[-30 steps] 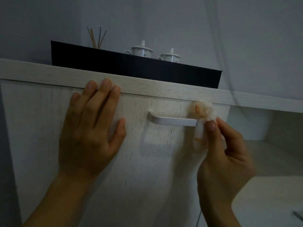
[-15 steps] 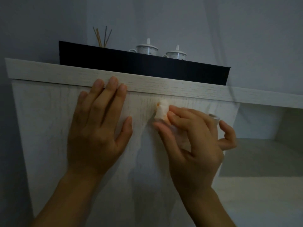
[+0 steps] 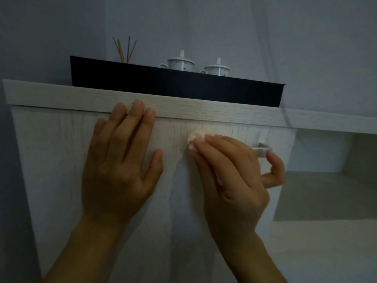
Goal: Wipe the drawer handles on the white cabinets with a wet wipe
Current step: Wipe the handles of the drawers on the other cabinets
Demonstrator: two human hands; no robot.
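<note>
A right hand (image 3: 230, 176) pinches a bunched wet wipe (image 3: 194, 137) at its fingertips, against the left end of a silver drawer handle (image 3: 262, 149) whose right end shows just beyond the hand. Left of the pinch, the left hand (image 3: 120, 170) lies flat, fingers straight, bracing the white drawer front (image 3: 61, 160). A good pass likely means wrapping the wipe around the bar and sliding along its full length.

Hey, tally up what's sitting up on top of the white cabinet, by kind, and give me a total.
Black tray: 1
Lidded cups: 2
Bunch of sticks: 1
Total: 4
</note>
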